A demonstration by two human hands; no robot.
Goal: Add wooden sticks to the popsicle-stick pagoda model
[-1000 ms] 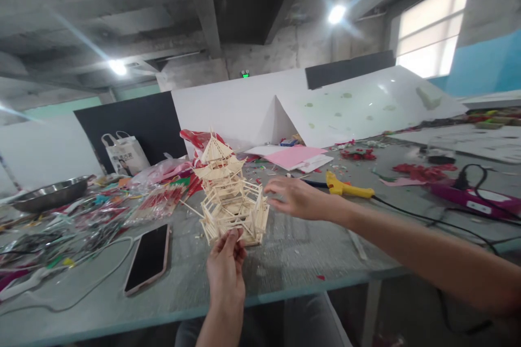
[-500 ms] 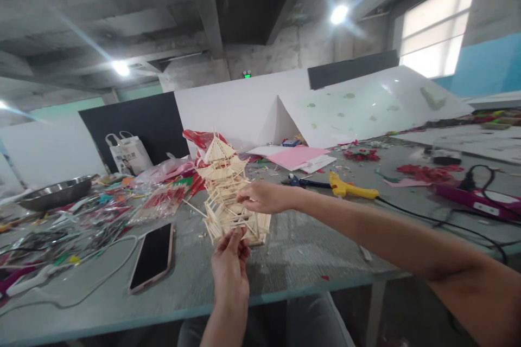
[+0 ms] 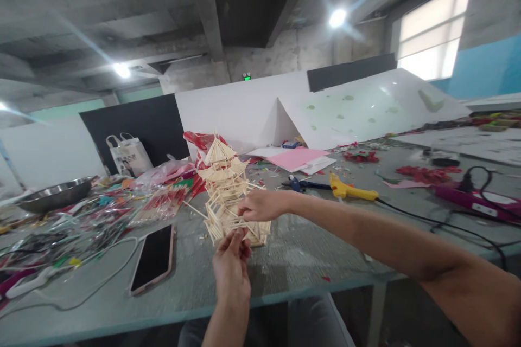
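Note:
A pagoda-shaped model of thin pale wooden sticks (image 3: 222,181) stands upright on the grey table, with tiered roofs and an open lattice lower down. My left hand (image 3: 233,257) is at the model's front lower edge, thumb and fingertips pinched together; what lies between them is too small to make out. From the right, my right hand (image 3: 262,205) reaches to the model's lower tier with its fingers curled closed against the sticks. Those fingertips hide whatever they grip. One loose-looking stick juts out from the model's left side.
A phone (image 3: 153,259) lies left of the model. To the right are a yellow glue gun (image 3: 352,188) with a black cable and blue-handled pliers (image 3: 307,184). Packaged craft pieces and a metal bowl (image 3: 57,195) crowd the left. Pink paper (image 3: 299,157) lies behind.
My right hand has moved slightly lower on the model, its fingers now more curled and closer to my left fingertips. My left hand has stayed almost in place.

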